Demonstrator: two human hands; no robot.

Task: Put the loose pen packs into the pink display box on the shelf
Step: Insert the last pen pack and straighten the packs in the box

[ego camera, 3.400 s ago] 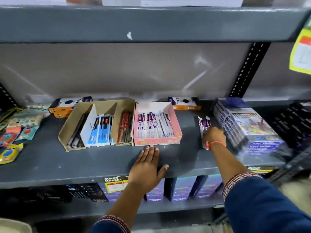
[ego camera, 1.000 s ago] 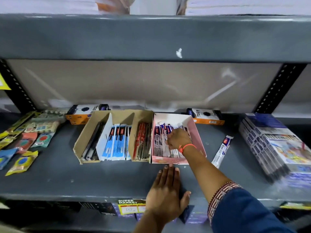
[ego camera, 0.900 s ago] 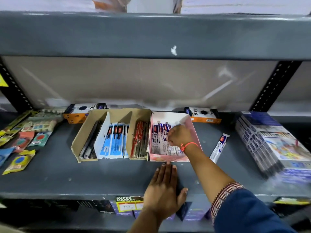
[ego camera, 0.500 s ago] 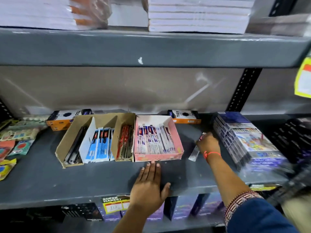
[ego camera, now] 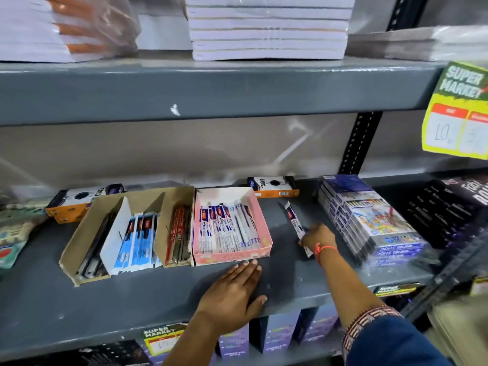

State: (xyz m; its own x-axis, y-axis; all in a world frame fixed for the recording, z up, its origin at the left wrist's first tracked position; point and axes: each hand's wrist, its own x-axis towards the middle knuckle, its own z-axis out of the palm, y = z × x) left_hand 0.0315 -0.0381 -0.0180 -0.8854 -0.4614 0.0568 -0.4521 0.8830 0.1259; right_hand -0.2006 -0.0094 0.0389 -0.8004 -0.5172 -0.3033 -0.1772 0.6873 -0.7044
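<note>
Pen packs, slim white sleeves with blue and red print, already lie in a row inside the pink cardboard display box [ego camera: 260, 227] at lower centre of the frame. One more loose pen pack [ego camera: 295, 223] lies on the grey metal shelf [ego camera: 132, 294] just right of that box, between it and the stack of shrink-wrapped colour-pencil boxes [ego camera: 369, 220].

Our right hand [ego camera: 318, 237] was inside the pink box a second ago, laying packs down; it has now come back out to the right and its grip is closed on the near end of the last loose pack, which appears partly raised off the shelf. Our left hand [ego camera: 235, 291] stays flat and open on the shelf, holding nothing, fingertips just at the front wall of the box, likely to keep it from sliding.

We read this as the final pick-up: no other loose pack shows on the shelf. What remains is to carry this one left and lay it alongside the others. The brown cardboard divider box [ego camera: 87, 239] to the left holds other pens and needs no attention.
</note>
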